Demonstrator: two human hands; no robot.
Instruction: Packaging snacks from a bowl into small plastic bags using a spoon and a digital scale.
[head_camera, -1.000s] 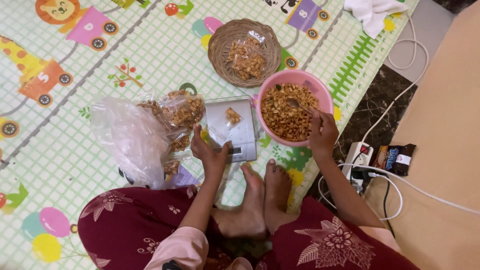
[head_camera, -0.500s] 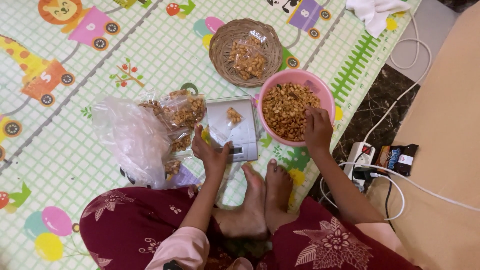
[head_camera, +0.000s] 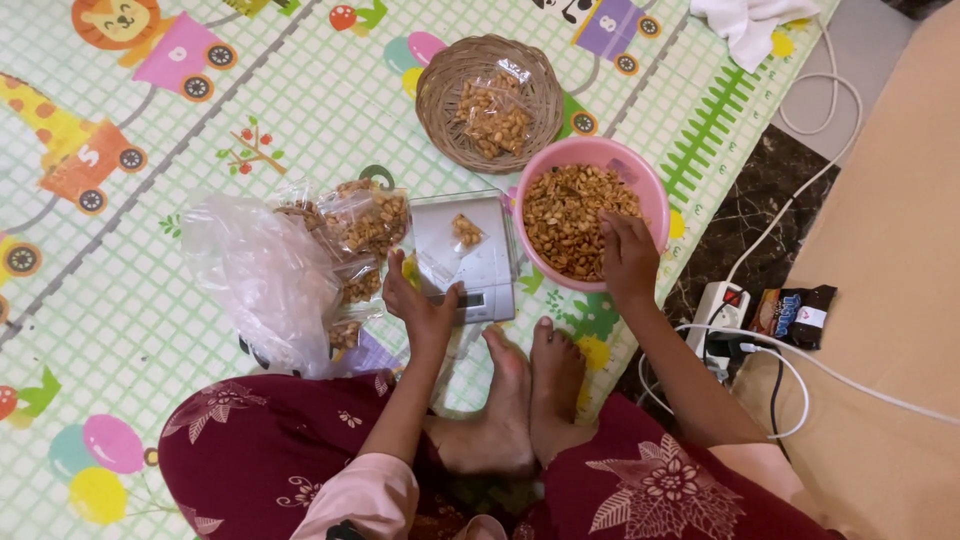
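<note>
- The right hand (head_camera: 628, 258) reaches into the pink bowl (head_camera: 650, 190), fingers (head_camera: 612, 226) curled down among the nuts (head_camera: 565, 212); whether they pinch anything cannot be told from this view.
- The left hand (head_camera: 420, 300) rests at the near left corner of the scale (head_camera: 465, 255), fingers spread moderately, thumb toward the scale's small display, palm against a clear bag (head_camera: 440, 268) lying on the platform; a firm grip on it cannot be made out.
- That clear bag has a small heap of nuts in its far end, on the middle of the scale's platform.
- The pink bowl stands just right of the scale, touching or nearly touching its edge, and is well filled with nuts.
- Beyond the scale sits a woven basket (head_camera: 440, 105) with a filled bag of nuts inside.
- Left of the scale lie several filled bags (head_camera: 365, 225) in a loose pile, and further left a large crumpled plastic bag (head_camera: 255, 275).
- Everything stands on a patterned play mat (head_camera: 150, 240) on the floor.
- Nearer than the scale are the person's bare feet (head_camera: 525, 385), side by side.
- Right of the bowl, off the mat, lie a power strip (head_camera: 715, 310) with white cables (head_camera: 820, 110) and a dark snack packet (head_camera: 790, 315).
- A white cloth (head_camera: 745, 25) lies at the mat's far right corner.
</note>
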